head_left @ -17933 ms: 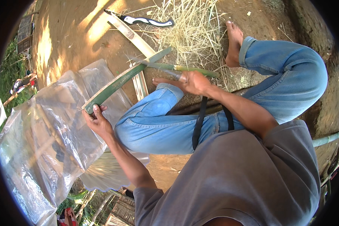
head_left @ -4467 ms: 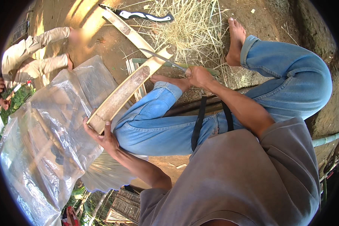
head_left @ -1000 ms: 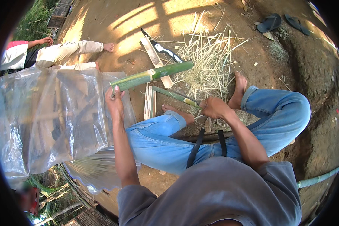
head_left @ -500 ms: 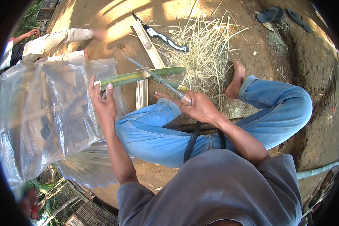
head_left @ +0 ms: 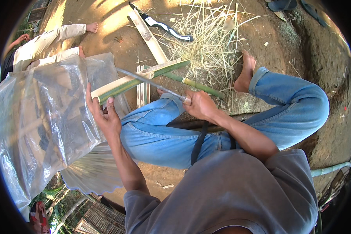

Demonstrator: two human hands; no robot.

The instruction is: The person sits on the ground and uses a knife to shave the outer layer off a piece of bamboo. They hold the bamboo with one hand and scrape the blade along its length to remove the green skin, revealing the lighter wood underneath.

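Observation:
A split length of green bamboo [head_left: 117,92] lies slantwise in front of me, its pale cut side turned partly up. My left hand [head_left: 110,121] grips its left end, with the thumb on the near side and the fingers beyond it. My right hand [head_left: 202,107] is closed round the wooden handle of a long thin-bladed knife [head_left: 160,86]. The blade points left and crosses over the bamboo in this view; whether it touches cannot be made out. Beneath the bamboo's far end runs another green bamboo pole [head_left: 195,83], and upright split pieces [head_left: 141,93] stand beside my foot.
Pale shavings [head_left: 206,48] are heaped ahead, near a split bamboo strip [head_left: 149,36] and a tool with a black-and-white handle [head_left: 169,30]. Clear plastic sheeting [head_left: 62,91] covers things at left. A person's legs [head_left: 52,41] stretch behind it. Flip-flops [head_left: 283,4] lie far right.
The bamboo has been turned so that its pale split side shows, and its left end sits lower. The knife has shifted slightly left and down in my right hand. My left hand keeps its grip.

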